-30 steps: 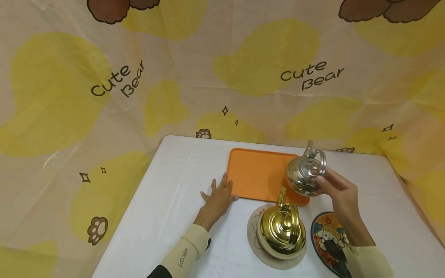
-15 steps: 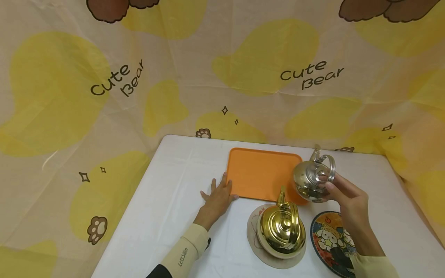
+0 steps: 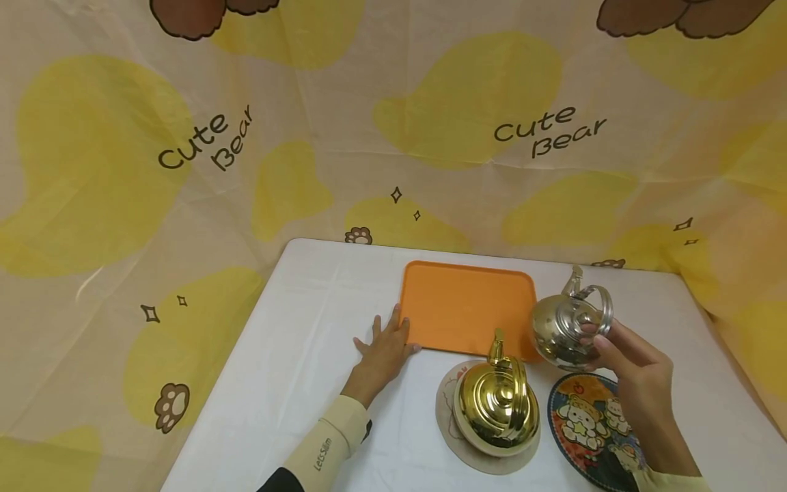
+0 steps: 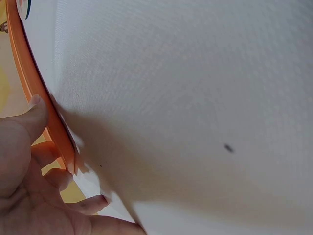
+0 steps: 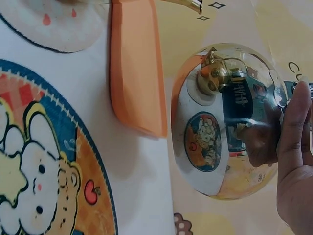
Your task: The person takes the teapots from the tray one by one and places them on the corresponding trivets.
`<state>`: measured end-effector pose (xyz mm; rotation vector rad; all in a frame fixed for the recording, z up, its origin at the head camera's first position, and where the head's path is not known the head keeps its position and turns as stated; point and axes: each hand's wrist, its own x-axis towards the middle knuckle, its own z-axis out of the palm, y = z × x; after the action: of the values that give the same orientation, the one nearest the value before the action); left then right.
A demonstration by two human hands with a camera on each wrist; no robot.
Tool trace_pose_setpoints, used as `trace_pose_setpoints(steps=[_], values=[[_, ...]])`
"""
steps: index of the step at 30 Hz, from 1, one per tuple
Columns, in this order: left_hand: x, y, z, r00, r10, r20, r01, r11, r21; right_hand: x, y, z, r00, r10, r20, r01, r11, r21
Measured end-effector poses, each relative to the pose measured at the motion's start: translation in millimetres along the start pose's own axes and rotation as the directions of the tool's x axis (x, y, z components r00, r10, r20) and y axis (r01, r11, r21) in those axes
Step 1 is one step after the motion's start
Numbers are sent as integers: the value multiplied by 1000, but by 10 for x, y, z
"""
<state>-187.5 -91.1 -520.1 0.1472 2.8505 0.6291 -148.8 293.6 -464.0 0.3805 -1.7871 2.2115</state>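
A shiny silver teapot (image 3: 562, 331) hangs by its looped handle from my right hand (image 3: 642, 376), held off the table just right of the orange tray (image 3: 470, 304). Its spout points toward the back. In the right wrist view the rounded body of the teapot (image 5: 230, 122) mirrors the things around it. My left hand (image 3: 384, 359) lies at the tray's left front corner with fingers spread; in the left wrist view the thumb and some fingers touch the tray's rim (image 4: 39, 88). A gold teapot (image 3: 498, 410) stands on a round pale coaster (image 3: 449, 437) in front of the tray.
A round coaster (image 3: 581, 427) printed with cartoon animals lies at the front right, partly under my right forearm. White cloth covers the table (image 3: 326, 307). A cream and yellow "Cute Bear" curtain (image 3: 430, 109) hangs behind it.
My right hand has carried the silver teapot rightward and toward me, from over the tray's right end to beside it, above the back of the printed coaster. The left hand has stayed put.
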Motion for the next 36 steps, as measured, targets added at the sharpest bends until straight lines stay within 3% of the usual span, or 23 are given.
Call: trace_pose_setpoints(steps=[17, 31, 36], values=[[11, -13, 11, 1000, 16, -10, -15, 1000, 13, -221, -103, -36, 988, 92, -122, -103, 991, -82], [4, -5, 0, 1000, 16, -5, -16, 999, 31, -442, -153, -211, 995, 62, -76, -63, 998, -16], [3, 0, -4, 1000, 17, -4, -17, 999, 37, -511, -216, -224, 982, 117, -147, -129, 989, -73]])
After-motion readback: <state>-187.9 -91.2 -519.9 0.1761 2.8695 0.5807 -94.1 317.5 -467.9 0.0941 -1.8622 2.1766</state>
